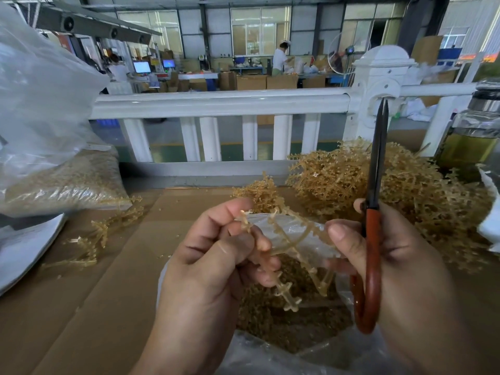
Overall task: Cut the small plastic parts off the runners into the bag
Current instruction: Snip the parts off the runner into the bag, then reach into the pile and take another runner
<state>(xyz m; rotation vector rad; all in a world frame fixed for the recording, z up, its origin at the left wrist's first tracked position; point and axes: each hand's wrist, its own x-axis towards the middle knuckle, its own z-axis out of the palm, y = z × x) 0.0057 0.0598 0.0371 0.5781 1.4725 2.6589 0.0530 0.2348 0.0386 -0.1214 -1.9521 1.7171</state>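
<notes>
Left hand (213, 253) pinches a tan, translucent, spiky branched plastic runner (293, 240) between thumb and curled fingers, over the open, crinkled clear plastic bag (257, 355) near me. My right hand (400, 266) grips red-handled, dark-bladed scissors (372, 239), blades together. I see a heap of tangled tan runners (392, 182) far right.

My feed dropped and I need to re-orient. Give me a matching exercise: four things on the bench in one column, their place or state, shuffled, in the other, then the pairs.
Things:
1. scissors
2. runner
3. pile of runners
4. filled bag

Places or states:
A. heaped on the cardboard, far right
B. pinched by the left hand over the open bag
C. lying far left, below the railing
D. blades together, pointing up, gripped by the right hand

Pairs: 1-D, 2-B, 3-A, 4-C.
</notes>
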